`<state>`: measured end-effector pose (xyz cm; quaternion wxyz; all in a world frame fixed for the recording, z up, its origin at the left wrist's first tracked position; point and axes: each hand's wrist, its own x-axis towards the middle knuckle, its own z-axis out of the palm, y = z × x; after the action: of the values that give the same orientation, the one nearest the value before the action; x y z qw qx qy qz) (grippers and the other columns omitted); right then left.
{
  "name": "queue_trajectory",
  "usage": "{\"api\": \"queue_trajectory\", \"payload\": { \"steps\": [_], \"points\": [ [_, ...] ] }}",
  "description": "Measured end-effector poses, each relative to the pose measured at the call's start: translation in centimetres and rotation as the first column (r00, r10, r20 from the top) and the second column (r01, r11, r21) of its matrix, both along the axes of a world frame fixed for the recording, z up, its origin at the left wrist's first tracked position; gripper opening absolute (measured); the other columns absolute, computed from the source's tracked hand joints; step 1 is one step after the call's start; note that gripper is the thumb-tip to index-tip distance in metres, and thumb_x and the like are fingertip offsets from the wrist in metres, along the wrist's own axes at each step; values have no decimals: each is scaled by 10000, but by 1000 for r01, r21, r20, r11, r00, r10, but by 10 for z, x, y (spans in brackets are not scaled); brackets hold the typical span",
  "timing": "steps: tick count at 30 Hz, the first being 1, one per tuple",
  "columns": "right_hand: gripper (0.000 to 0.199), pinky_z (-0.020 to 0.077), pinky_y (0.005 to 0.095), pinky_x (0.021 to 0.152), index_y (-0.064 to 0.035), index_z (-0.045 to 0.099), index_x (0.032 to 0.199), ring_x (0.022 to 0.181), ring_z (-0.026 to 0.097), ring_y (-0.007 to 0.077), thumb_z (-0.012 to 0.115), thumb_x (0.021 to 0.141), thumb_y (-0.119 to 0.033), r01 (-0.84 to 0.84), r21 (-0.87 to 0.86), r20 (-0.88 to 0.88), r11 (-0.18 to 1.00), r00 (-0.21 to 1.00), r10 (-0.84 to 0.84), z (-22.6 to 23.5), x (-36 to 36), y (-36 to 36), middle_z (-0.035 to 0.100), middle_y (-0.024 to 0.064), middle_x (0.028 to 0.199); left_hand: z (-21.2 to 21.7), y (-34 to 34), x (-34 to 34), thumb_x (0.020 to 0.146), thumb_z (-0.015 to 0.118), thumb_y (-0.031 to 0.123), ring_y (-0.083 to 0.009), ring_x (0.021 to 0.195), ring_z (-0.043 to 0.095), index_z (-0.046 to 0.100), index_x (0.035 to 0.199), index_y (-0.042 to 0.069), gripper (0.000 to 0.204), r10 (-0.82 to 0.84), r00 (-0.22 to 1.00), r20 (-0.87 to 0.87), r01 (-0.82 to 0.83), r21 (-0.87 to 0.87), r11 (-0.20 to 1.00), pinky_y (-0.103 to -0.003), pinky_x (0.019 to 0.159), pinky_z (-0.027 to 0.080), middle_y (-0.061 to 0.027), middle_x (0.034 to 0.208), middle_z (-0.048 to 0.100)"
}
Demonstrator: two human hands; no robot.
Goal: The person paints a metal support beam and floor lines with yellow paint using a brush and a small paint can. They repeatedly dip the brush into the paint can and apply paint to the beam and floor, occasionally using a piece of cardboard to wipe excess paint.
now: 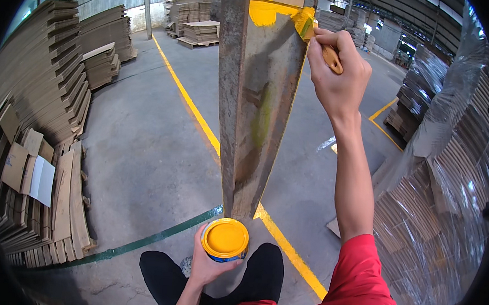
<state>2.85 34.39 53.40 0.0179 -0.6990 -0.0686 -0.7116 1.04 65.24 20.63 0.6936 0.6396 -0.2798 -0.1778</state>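
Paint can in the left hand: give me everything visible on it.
The paint can is a small round tin, seen from above, open, with no lid in view. It is filled almost to the rim with bright yellow paint, and the rim is coated yellow too. A strip of blue side wall shows below the rim. The left hand holds it upright from below and the side, fingers wrapped around the wall. It sits low in the picture, just in front of the foot of the rusty steel post, above the person's knees.

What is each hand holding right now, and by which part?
The right hand grips a paintbrush by its wooden handle. The left hand holds an open can of yellow paint from below, fingers around its side.
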Motion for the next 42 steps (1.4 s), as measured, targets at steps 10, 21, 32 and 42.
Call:
{"api": "queue_trajectory", "payload": {
  "steps": [10, 21, 32, 42],
  "points": [
    [131, 585, 350, 717, -11, 626, 934, 820, 767, 307, 738, 868, 4, -31, 19, 2, 999, 1000, 31, 1, -1, 1, 770, 182, 969, 2, -2, 3, 550, 1009, 95, -238, 1334, 535, 277, 1520, 49, 1216, -12, 999, 31, 12, 10, 1000, -404, 1154, 423, -117, 1404, 528],
    [127, 595, 348, 727, -8, 619, 925, 837, 773, 302, 732, 870, 7, -35, 3, 36, 999, 999, 35, -2, -2, 1, 769, 190, 972, 2, -2, 2, 539, 1011, 94, -235, 1337, 530, 285, 1512, 40, 1214, 15, 1000, 18, -15, -13, 1000, -404, 1159, 415, -118, 1398, 527],
    [108, 594, 332, 716, -15, 640, 928, 829, 784, 256, 736, 879, -9, -124, 89, -2, 988, 992, 125, 0, 4, -3, 784, 173, 973, 4, 0, 0, 546, 1004, 96, -235, 1336, 528, 284, 1512, 40, 1206, 22, 999, 36, -22, -11, 1000, -404, 1158, 415, -119, 1403, 522],
    [109, 586, 331, 694, -13, 630, 921, 788, 773, 271, 733, 884, -21, -57, 37, 23, 998, 998, 57, -1, -4, -2, 781, 174, 968, 4, -1, -2, 566, 1003, 129, -243, 1335, 530, 279, 1514, 31, 1197, 32, 999, 29, -31, -9, 999, -394, 1154, 419, -136, 1401, 518]
  ]
}}
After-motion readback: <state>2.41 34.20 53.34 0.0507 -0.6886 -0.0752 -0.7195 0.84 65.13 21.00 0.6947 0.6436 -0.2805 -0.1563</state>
